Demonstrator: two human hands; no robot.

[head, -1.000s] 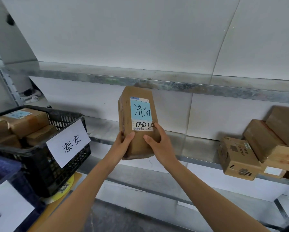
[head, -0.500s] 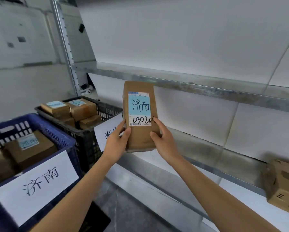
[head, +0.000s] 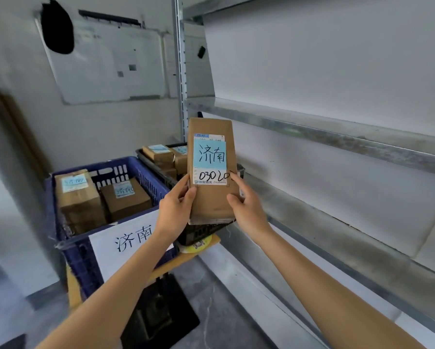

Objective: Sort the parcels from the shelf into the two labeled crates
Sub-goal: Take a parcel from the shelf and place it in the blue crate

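Observation:
I hold a brown cardboard parcel (head: 212, 200) upright in front of me, its blue label reading 济南 and 03020. My left hand (head: 177, 206) grips its lower left edge, thumb on the front. My right hand (head: 246, 206) grips the lower right edge. To the left stands a blue crate (head: 70, 238) with a white sign 济南, holding two labelled brown parcels (head: 79, 197). Behind the held parcel sits a black crate (head: 161, 173) with several parcels; its sign is hidden.
Metal shelves (head: 324, 132) run along the right, bare in this view. A steel upright post (head: 179, 71) rises behind the crates. The crates rest on a yellowish board (head: 176, 263) over a dark stand. A whiteboard (head: 105, 64) hangs on the back wall.
The view has swung left, away from the shelf parcels. The held parcel now sits in front of the black crate, beside the blue crate. Both hands keep the same grip.

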